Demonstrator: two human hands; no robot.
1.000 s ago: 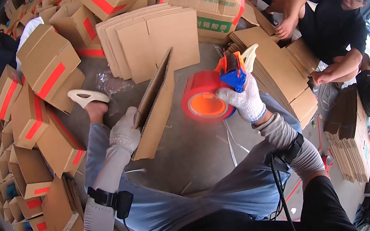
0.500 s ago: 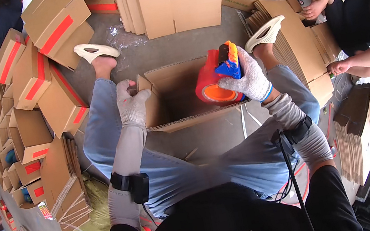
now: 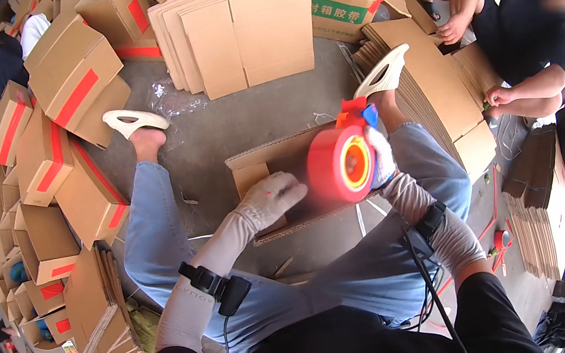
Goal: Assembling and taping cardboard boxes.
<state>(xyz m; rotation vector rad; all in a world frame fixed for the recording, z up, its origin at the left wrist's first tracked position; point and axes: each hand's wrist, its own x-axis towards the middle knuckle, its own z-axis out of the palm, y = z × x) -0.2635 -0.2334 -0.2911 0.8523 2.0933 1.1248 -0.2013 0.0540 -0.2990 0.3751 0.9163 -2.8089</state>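
A brown cardboard box point(image 3: 272, 159) lies between my knees with its flaps folded down. My left hand point(image 3: 273, 198), in a white work glove, presses flat on the box's flaps. My right hand point(image 3: 379, 159), also gloved, grips a tape dispenser point(image 3: 344, 159) with a large roll of red tape and a blue handle, held over the right part of the box. My legs in blue jeans stretch out on either side, with white shoes at the far end.
Taped boxes with red stripes point(image 3: 65, 79) are piled along the left. Flat cardboard blanks point(image 3: 243, 36) lie ahead, and another stack point(image 3: 432, 82) sits at right. Two seated people point(image 3: 530, 34) work at the upper right. The floor is grey concrete point(image 3: 214, 132).
The box went from standing on edge to lying between my knees with flaps closed. My left hand moved onto the flaps and the tape dispenser came down over the box.
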